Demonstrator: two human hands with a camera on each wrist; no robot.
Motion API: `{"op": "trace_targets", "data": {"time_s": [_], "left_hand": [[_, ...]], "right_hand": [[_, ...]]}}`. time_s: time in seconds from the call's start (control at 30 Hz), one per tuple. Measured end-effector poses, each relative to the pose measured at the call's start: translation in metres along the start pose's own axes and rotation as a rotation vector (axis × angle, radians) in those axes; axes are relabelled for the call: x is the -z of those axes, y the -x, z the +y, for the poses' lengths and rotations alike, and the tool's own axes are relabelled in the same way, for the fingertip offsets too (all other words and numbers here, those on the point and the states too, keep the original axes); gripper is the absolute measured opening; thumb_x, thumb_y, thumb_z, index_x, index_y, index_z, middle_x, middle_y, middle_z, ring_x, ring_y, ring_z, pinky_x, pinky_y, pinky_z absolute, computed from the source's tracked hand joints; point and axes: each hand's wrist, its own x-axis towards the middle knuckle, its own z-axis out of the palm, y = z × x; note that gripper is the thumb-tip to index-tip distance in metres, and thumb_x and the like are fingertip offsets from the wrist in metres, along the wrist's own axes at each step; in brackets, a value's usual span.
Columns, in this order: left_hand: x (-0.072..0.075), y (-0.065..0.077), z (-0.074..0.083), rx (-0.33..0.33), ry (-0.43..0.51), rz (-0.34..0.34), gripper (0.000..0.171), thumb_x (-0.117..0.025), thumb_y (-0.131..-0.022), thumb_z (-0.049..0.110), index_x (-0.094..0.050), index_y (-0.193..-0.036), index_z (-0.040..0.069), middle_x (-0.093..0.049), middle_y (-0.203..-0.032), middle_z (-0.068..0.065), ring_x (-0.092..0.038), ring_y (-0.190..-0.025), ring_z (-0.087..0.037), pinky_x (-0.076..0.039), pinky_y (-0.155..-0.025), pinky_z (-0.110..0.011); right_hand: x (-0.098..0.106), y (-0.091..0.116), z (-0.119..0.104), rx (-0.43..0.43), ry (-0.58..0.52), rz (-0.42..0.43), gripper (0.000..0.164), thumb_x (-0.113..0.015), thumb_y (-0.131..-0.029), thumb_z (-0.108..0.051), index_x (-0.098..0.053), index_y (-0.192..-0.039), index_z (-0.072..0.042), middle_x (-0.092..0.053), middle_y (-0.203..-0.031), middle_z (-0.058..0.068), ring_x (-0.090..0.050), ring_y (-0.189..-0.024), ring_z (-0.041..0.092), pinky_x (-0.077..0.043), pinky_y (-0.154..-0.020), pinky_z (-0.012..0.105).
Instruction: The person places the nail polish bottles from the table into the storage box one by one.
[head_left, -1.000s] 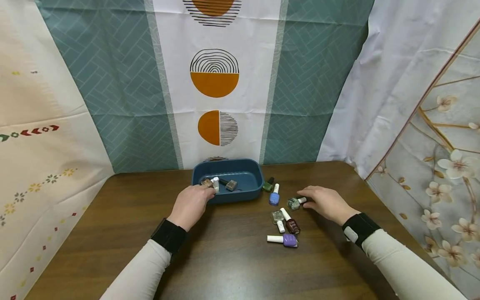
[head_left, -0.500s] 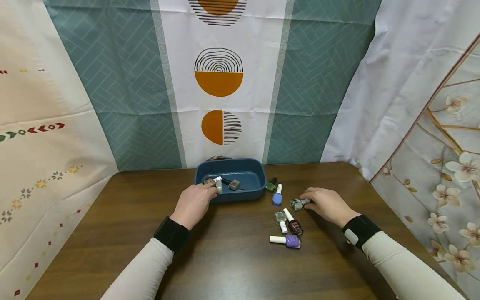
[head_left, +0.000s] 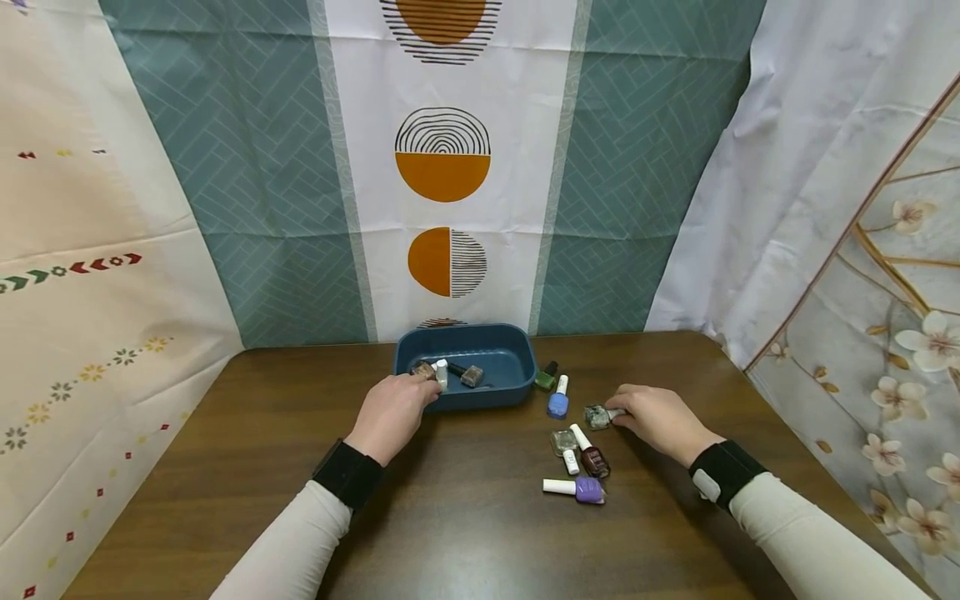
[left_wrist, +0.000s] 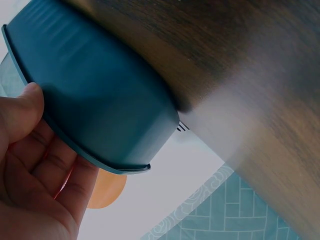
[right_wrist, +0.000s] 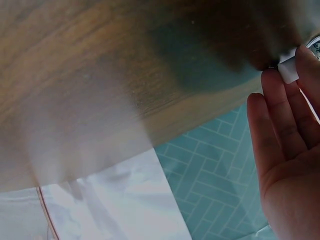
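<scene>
My left hand (head_left: 396,414) grips the near left rim of a dark blue bin (head_left: 491,398), its thumb (left_wrist: 31,107) against the outer wall. Inside the bin lie several nail polish bottles: a brown glittery one (head_left: 423,369), a white-capped one (head_left: 442,375) by my fingertips, and a dark-capped one (head_left: 472,377). My right hand (head_left: 660,418) pinches the white cap (right_wrist: 288,70) of a speckled dark green nail polish bottle (head_left: 597,417), which lies on its side at the table. Its glass body is mostly cut off in the right wrist view.
Between my hands, more nail polish bottles lie on the wooden table (head_left: 450,517): green (head_left: 545,379), blue (head_left: 558,405), clear glittery (head_left: 562,442), dark red (head_left: 595,461) and purple (head_left: 588,490). A patterned curtain (head_left: 442,167) hangs behind the table.
My right hand has closed its fingers on the white cap of the speckled bottle, which it was reaching beside earlier. My left hand keeps its grip on the bin. The head view has shifted slightly.
</scene>
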Motion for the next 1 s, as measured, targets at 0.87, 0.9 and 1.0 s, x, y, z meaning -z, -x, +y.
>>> {"op": "trace_targets", "data": {"time_s": [0.87,0.9,1.0], "left_hand": [[-0.0019,-0.0012,-0.0012,-0.001,-0.011,-0.002,0.012,-0.085,-0.096,0.011,-0.085,-0.109,0.012,-0.08,-0.092,-0.003,-0.073,-0.082,-0.023,-0.063,-0.078,-0.043],[-0.0018,-0.0008,-0.0015,-0.004,-0.013,0.003,0.012,-0.085,-0.096,0.011,-0.085,-0.108,0.012,-0.08,-0.092,-0.003,-0.073,-0.082,-0.023,-0.063,-0.078,-0.043],[-0.0016,0.0,-0.0016,-0.012,-0.013,0.017,0.012,-0.085,-0.096,0.01,-0.085,-0.109,0.011,-0.08,-0.092,-0.003,-0.074,-0.082,-0.024,-0.063,-0.078,-0.044]], "right_hand": [[0.0033,0.0021,-0.0073,0.017,0.041,0.069,0.02,-0.092,-0.088,0.0,-0.083,-0.102,-0.011,-0.069,-0.091,-0.003,-0.072,-0.082,0.017,-0.062,-0.072,0.04],[0.0042,0.0016,-0.0079,0.017,0.039,0.072,0.02,-0.092,-0.088,0.0,-0.083,-0.103,-0.01,-0.069,-0.091,-0.003,-0.072,-0.082,0.017,-0.062,-0.072,0.04],[0.0063,-0.0003,-0.0096,0.016,0.033,0.083,0.021,-0.092,-0.087,0.0,-0.083,-0.103,-0.01,-0.069,-0.091,-0.003,-0.073,-0.082,0.017,-0.062,-0.072,0.04]]}}
